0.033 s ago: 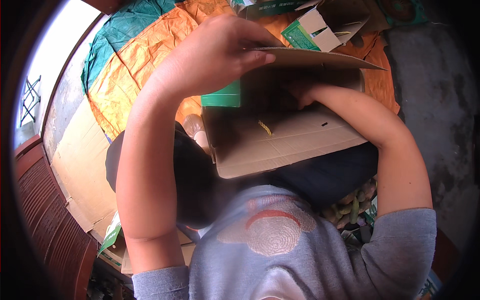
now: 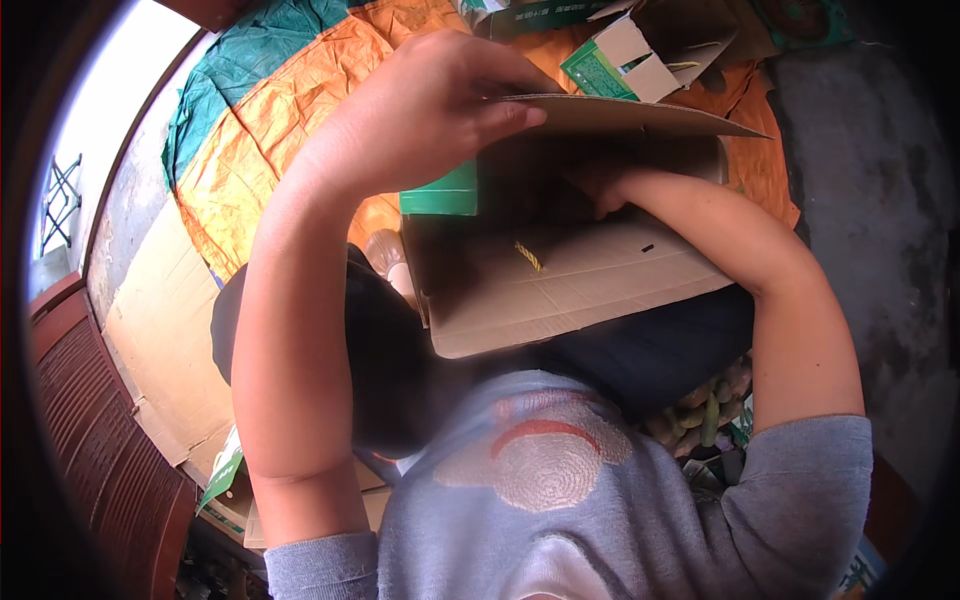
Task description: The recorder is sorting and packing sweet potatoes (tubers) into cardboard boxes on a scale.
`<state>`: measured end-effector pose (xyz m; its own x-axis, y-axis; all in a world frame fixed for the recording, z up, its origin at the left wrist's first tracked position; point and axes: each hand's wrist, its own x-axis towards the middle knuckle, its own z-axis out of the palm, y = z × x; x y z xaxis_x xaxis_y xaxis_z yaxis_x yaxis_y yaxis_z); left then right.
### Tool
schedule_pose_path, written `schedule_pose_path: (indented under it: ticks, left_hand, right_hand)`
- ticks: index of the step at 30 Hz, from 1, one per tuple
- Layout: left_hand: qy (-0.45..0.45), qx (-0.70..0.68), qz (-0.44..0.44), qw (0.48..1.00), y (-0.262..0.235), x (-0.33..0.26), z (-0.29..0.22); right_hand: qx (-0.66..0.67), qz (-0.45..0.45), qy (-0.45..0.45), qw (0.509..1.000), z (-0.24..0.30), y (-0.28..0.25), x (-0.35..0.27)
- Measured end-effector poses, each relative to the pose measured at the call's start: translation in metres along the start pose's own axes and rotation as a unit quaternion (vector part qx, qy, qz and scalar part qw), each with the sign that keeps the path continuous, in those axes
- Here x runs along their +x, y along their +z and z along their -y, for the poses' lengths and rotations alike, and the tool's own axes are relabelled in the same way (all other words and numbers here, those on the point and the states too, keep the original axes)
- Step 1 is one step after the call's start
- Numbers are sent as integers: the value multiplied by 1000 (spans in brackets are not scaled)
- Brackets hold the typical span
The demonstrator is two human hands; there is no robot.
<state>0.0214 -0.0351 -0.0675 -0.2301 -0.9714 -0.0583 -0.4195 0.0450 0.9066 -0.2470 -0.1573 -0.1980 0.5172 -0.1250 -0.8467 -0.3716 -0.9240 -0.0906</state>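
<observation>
In the head view, your left hand (image 2: 445, 100) pinches the raised flap (image 2: 640, 118) of the box (image 2: 590, 290) at your lap. Your right hand (image 2: 604, 189) reaches inside, fingers in shadow; whether it holds anything, I cannot tell.

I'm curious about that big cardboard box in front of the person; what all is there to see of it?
The cardboard box is plain brown inside and stands open over the person's dark trousers. Its near panel, creased along the lower edge, has a twisted yellow cord and a small dark slot. The left hand pinches a raised far flap; the right hand reaches inside. Deep shadow hides the contents.
</observation>
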Motion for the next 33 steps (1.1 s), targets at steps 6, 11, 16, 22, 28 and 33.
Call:
schedule_pose_path:
  ticks: [6, 11, 16, 22, 28, 33]
  left_hand:
    - [3, -28, 0, 1000, 2, 2, -3]
    - [-21, -28, -10, 999, 6, -1, -12]
    - [-38, -79, 3, 996, 9, 4, -17]
    - [18, -144, -37, 989, 20, 9, -15]
    - [-12, -174, -207, 962, -10, -6, -1]
    - [-77, -223, -309, 922, -8, -13, -16]
  right_hand:
    - [-21, 12, -51, 998, -6, 1, -12]
    - [75, 22, -45, 996, -3, -20, -53]
    - [296, -323, -93, 894, -8, -35, -207]
    - [510, -639, 237, 525, -42, 144, -353]
    - [687, -470, 411, 371, -4, 425, -340]
    - [698, -380, 498, 347, 75, 566, -293]
